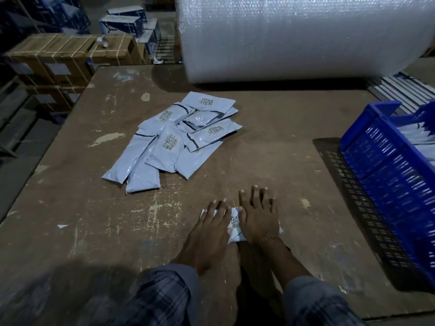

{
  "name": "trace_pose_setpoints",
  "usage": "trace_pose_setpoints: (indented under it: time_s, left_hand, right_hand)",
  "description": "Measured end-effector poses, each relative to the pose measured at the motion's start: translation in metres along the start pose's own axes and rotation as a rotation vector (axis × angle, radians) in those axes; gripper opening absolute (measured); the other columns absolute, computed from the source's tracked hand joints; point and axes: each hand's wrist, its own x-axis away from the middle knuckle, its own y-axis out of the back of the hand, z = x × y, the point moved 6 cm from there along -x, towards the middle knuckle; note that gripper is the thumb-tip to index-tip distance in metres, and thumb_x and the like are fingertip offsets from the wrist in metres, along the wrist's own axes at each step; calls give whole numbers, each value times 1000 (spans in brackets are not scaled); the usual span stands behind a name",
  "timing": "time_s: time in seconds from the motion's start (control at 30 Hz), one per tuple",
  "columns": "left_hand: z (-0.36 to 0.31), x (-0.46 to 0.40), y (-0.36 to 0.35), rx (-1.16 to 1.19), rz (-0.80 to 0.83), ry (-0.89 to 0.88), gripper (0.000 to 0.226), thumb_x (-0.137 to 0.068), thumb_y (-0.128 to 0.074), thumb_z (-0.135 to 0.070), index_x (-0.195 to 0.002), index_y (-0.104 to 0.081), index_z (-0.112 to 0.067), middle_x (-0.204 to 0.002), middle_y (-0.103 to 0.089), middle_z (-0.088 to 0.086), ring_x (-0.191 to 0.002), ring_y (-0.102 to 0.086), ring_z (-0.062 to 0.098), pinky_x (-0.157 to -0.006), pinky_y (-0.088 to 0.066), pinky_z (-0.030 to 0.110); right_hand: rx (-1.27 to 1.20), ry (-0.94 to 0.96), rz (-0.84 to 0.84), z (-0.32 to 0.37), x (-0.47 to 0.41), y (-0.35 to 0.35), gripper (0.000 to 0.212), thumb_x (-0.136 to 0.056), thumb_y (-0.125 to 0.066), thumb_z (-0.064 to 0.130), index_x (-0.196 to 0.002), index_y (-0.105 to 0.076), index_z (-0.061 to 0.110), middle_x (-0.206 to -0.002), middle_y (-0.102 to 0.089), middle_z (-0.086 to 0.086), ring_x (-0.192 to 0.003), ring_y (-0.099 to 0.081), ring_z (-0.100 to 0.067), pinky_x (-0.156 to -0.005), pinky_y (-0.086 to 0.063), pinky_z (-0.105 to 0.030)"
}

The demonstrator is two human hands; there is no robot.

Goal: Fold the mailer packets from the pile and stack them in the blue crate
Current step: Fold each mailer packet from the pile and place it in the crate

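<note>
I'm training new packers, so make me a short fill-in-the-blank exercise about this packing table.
1. Both hands, left hand and right hand, press flat on one ____.
2. The crate at the right is coloured ____.
3. The pile of packets lies on the ____.
4. Behind the pile stands a big roll of ____ wrap.

Missing words: packet; blue; table; bubble

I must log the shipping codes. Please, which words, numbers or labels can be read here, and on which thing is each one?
No text can be read.
Pile of mailer packets: barcode labels, too small and blurred.
Packet under both hands: barcode label, blurred.
Blue boxes at the back: print too dark to read.
</note>
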Motion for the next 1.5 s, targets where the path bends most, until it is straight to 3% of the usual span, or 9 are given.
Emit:
trace_pose_setpoints:
  time_s: [0.1, 0.23, 0.47, 0.67, 0.9, 1.1, 1.27, 1.4, 1.5]
  left_hand:
    - [7, -6, 2, 64, 10, 56, 61, -113, -16, -46, -170, -9, -26, -179, 2, 2, -164, 3, 23, -129, -17, 47]
    - [1, -12, 11, 83, -5, 140, 65, -109, -4, -48, -170, -3, -29, -178, 10, 7, -164, 9, 27, -130, -13, 45]
    - [-14, -6, 14, -70, -74, 35, 60, -108, -30, -31, -164, -34, -10, -174, -21, 17, -159, -21, 42, -126, -28, 58]
    - [-9, -3, 7, -65, -49, -29, 63, -107, -33, -31, -163, -33, -3, -173, -22, 18, -160, -23, 36, -125, -34, 49]
    - [5, -21, 3, 7, -19, 83, 65, -109, -17, -37, -169, -17, -14, -178, -4, 11, -164, -2, 31, -130, -20, 46]
    - [-22, -1, 14, -73, -97, -23, 66, -100, -30, -28, -157, -43, 3, -167, -34, 22, -155, -35, 39, -126, -32, 49]
    - [-1, -13, 7, -43, -44, -13, 67, -103, -28, -30, -164, -29, -1, -174, -21, 17, -161, -22, 33, -126, -33, 48]
    - [13, -29, 8, 10, -32, 136, 66, -106, -24, -34, -162, -34, 0, -172, -29, 16, -159, -29, 32, -121, -40, 50]
    - [6, -25, 5, -42, -45, 118, 71, -105, -26, -37, -163, -26, 4, -172, -23, 21, -160, -23, 37, -126, -32, 51]
  right_hand:
    - [22, 30, -72, 1, 12, 5, 62, -101, -33, 40, -159, -39, 19, -165, -31, -23, -154, -22, -48, -122, -14, -61]
    - [6, 78, -58, 1, 44, 2, 63, -105, -26, 38, -163, -30, 13, -170, -26, -8, -158, -17, -36, -127, -15, -50]
    - [18, 102, -22, -6, 29, 1, 57, -107, -27, 37, -157, -44, 15, -165, -37, -7, -151, -34, -37, -119, -34, -52]
    - [48, 7, -18, -5, 9, -4, 60, -102, -30, 41, -157, -44, 21, -165, -30, -23, -151, -25, -50, -118, -20, -61]
    - [27, 57, -89, -2, 61, 1, 56, -109, -28, 44, -163, -31, 28, -173, -17, -9, -158, 6, -44, -125, -3, -59]
    - [-18, -28, -23, -11, 12, -9, 60, -104, -28, 46, -158, -42, 25, -168, -27, -17, -155, -15, -47, -119, -21, -65]
    - [24, 31, -52, -9, 21, -2, 61, -104, -27, 45, -160, -39, 25, -169, -23, -19, -155, -13, -49, -120, -22, -63]
    - [20, 87, -80, -4, 64, 0, 58, -108, -24, 46, -163, -28, 31, -173, -15, -10, -159, -4, -43, -124, -16, -62]
    - [17, 72, -62, -7, 55, -5, 57, -107, -25, 46, -162, -32, 32, -172, -17, -11, -158, -7, -43, -123, -16, -60]
